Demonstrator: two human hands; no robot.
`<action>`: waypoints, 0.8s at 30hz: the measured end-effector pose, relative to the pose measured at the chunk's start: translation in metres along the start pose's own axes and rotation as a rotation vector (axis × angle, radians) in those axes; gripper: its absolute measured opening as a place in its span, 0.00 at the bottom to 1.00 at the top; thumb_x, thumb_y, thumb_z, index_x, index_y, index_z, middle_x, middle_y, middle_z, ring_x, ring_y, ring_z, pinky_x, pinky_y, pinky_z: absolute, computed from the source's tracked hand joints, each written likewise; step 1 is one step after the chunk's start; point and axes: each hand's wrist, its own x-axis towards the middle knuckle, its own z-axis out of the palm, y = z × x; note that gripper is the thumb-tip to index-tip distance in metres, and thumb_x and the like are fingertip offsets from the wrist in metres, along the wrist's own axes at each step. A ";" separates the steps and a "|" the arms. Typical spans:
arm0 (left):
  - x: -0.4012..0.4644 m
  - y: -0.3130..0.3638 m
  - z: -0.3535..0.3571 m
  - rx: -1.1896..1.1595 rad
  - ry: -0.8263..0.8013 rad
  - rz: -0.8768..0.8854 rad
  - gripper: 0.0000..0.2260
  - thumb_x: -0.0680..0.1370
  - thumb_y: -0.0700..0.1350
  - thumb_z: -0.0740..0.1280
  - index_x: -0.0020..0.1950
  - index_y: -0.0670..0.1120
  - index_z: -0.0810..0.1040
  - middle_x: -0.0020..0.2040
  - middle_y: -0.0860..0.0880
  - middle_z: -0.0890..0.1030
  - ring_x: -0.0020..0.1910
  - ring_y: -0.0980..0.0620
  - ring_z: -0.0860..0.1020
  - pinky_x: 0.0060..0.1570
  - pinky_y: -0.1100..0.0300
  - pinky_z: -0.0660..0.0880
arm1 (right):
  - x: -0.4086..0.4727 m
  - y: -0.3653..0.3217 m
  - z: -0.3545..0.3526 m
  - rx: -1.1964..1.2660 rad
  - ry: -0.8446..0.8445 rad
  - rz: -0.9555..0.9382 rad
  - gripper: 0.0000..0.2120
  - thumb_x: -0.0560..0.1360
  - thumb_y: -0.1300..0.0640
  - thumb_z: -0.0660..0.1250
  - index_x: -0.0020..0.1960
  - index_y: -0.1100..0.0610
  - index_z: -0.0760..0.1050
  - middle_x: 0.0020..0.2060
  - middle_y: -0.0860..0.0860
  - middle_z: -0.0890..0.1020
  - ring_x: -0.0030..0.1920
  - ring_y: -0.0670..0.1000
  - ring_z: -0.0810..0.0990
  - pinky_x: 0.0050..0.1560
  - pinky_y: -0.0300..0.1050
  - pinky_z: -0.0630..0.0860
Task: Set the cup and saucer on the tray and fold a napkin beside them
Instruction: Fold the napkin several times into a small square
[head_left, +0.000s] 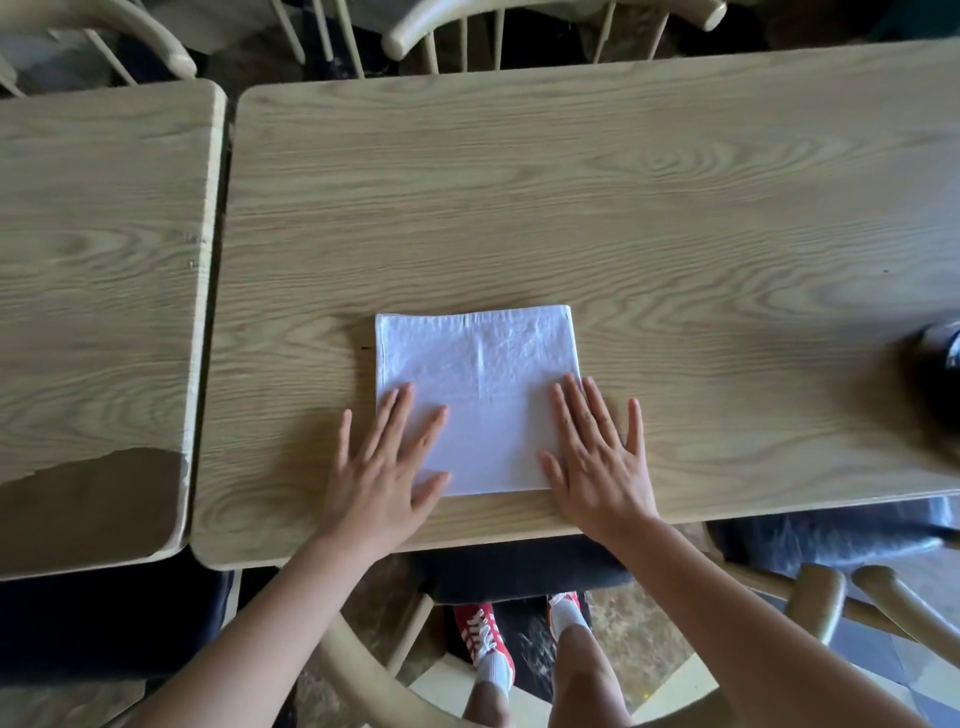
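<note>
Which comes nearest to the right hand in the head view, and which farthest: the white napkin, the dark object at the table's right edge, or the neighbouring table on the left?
From the right hand:
1. White napkin: touching, under its fingers, on its left.
2. Dark object: far right of the table, cut off by the frame.
3. Neighbouring table: farthest, beyond the left hand.

Both flat hands, left (382, 467) and right (597, 457), press the napkin (483, 384) on the table (571, 208).
</note>
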 end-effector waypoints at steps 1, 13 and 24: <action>0.000 0.001 0.000 -0.006 0.000 -0.002 0.28 0.77 0.64 0.41 0.75 0.55 0.52 0.77 0.45 0.51 0.76 0.50 0.50 0.70 0.42 0.43 | 0.000 -0.001 0.000 0.003 0.003 -0.003 0.31 0.75 0.44 0.50 0.74 0.57 0.53 0.74 0.53 0.59 0.74 0.50 0.52 0.71 0.60 0.46; -0.035 0.019 0.004 -0.096 -0.024 -0.022 0.30 0.75 0.63 0.51 0.75 0.55 0.53 0.77 0.44 0.51 0.76 0.47 0.50 0.69 0.35 0.52 | -0.038 0.008 -0.004 -0.044 -0.075 -0.056 0.34 0.75 0.39 0.48 0.75 0.57 0.51 0.75 0.52 0.56 0.74 0.50 0.49 0.70 0.63 0.48; -0.069 -0.006 0.008 -0.014 -0.047 0.283 0.42 0.66 0.61 0.67 0.76 0.52 0.53 0.77 0.44 0.53 0.76 0.49 0.50 0.69 0.36 0.50 | -0.072 0.039 -0.008 -0.254 -0.101 -0.378 0.50 0.59 0.36 0.72 0.74 0.51 0.53 0.73 0.59 0.59 0.73 0.55 0.55 0.65 0.71 0.54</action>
